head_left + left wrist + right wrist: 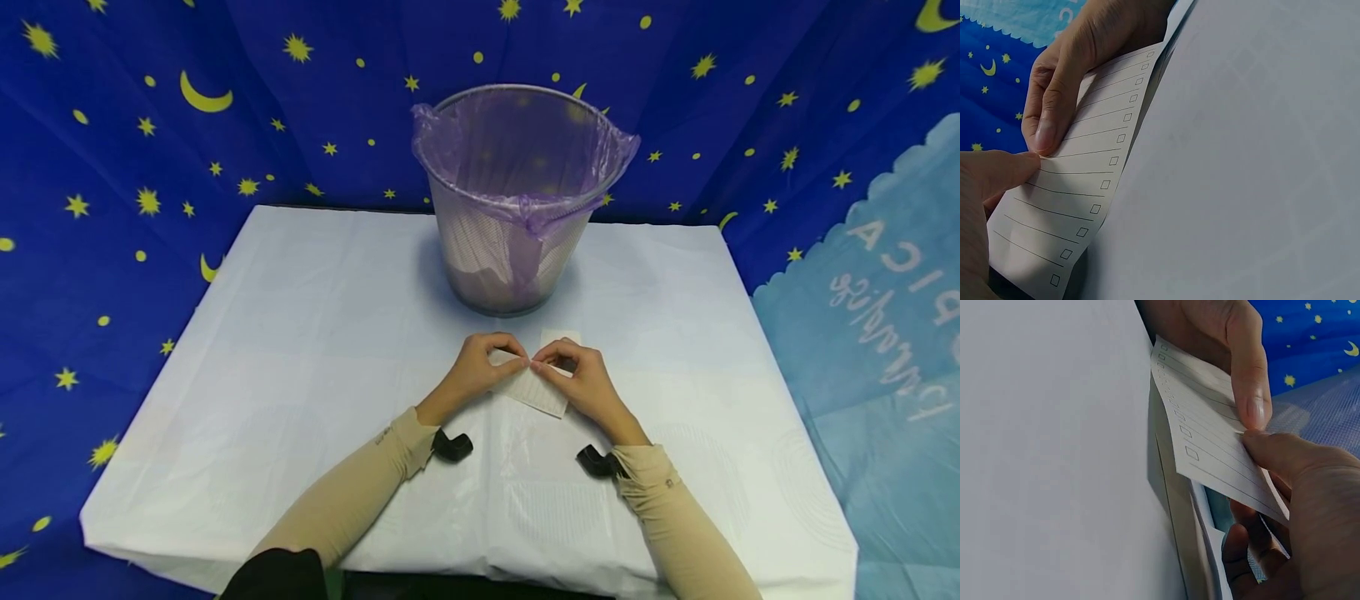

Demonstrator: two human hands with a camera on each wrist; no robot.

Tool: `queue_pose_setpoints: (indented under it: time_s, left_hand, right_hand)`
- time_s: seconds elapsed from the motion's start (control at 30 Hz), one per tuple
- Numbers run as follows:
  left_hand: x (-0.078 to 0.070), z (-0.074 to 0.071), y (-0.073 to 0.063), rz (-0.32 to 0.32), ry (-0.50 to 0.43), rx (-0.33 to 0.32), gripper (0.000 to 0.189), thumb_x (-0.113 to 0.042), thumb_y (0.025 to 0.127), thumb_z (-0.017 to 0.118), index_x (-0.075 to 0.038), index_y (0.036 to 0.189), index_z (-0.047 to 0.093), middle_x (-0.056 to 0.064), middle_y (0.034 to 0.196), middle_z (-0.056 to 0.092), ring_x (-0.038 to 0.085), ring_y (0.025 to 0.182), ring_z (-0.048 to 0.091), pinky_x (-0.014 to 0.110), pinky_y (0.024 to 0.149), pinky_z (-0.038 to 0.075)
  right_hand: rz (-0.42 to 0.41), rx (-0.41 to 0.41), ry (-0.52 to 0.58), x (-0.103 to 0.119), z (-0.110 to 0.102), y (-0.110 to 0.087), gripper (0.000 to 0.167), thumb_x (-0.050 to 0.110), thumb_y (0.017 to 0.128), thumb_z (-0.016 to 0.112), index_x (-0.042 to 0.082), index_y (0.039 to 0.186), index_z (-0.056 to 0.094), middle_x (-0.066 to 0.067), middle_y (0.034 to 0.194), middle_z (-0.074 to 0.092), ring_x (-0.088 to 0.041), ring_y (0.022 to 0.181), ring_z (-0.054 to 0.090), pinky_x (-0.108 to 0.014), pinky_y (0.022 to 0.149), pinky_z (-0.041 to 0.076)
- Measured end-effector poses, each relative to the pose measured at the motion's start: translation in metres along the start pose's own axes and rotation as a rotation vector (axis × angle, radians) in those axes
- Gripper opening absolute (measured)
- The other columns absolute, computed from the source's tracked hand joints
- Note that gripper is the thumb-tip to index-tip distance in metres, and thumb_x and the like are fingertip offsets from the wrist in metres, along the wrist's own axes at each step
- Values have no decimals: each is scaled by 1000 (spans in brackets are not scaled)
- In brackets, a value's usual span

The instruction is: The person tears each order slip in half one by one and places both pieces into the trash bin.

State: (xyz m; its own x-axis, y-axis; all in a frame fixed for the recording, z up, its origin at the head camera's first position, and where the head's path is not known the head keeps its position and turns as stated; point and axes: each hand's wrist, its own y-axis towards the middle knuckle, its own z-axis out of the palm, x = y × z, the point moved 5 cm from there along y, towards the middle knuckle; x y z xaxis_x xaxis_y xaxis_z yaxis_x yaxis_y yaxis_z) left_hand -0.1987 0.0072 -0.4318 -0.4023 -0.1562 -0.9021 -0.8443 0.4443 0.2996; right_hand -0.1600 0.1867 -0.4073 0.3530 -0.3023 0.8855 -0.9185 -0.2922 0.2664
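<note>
A small paper checklist sheet (534,395), printed with ruled lines and a column of little boxes, is held up over the table between both hands. My left hand (477,367) pinches its far edge between thumb and fingers. Right beside it, my right hand (587,385) pinches the same edge, the two thumb tips meeting. In the left wrist view the printed face of the checklist sheet (1094,153) bends slightly along its length. Another pale piece of paper (561,336) lies just behind the right hand.
A mesh wastebasket (480,242) lined with a purple plastic bag (540,218) stands at the back of the white-covered table (300,333). Blue star-and-moon cloth (247,100) hangs behind. Black wrist mounts (452,447) jut out beneath both wrists.
</note>
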Motion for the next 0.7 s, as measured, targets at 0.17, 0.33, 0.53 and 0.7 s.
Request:
queue_pose_setpoints:
  time_s: [0.17, 0.33, 0.53, 0.7]
  left_hand:
    - [0, 0, 0, -6, 1, 3, 5, -12, 93, 81, -7, 92, 80, 5, 95, 79, 15, 96, 74, 32, 96, 55]
    - [1, -1, 1, 12, 2, -4, 5, -12, 93, 82, -7, 92, 80, 4, 95, 79, 16, 96, 75, 34, 97, 56]
    - [3, -2, 0, 33, -21, -30, 4, -11, 92, 83, -8, 94, 81, 4, 94, 79, 17, 96, 75, 35, 96, 56]
    - [1, -4, 0, 30, -15, -56, 4, -13, 92, 83, -10, 94, 81, 3, 93, 79, 17, 94, 74, 35, 94, 56]
  right_hand:
    - [20, -3, 1, -1, 0, 0, 5, 1, 95, 76, 1, 100, 77, -12, 94, 72, -9, 91, 68, -20, 86, 56]
    - [-9, -10, -53, -14, 1, 2, 6, -1, 95, 76, 1, 101, 77, -15, 94, 72, -11, 92, 69, -27, 88, 59]
    - [-45, -29, -116, -26, 0, 5, 8, 6, 94, 80, 12, 100, 79, -7, 93, 73, -16, 92, 68, -35, 88, 61]
    - [-83, -44, -167, -18, -3, 8, 8, 12, 94, 81, 18, 99, 80, 2, 92, 73, -13, 91, 66, -33, 85, 59]
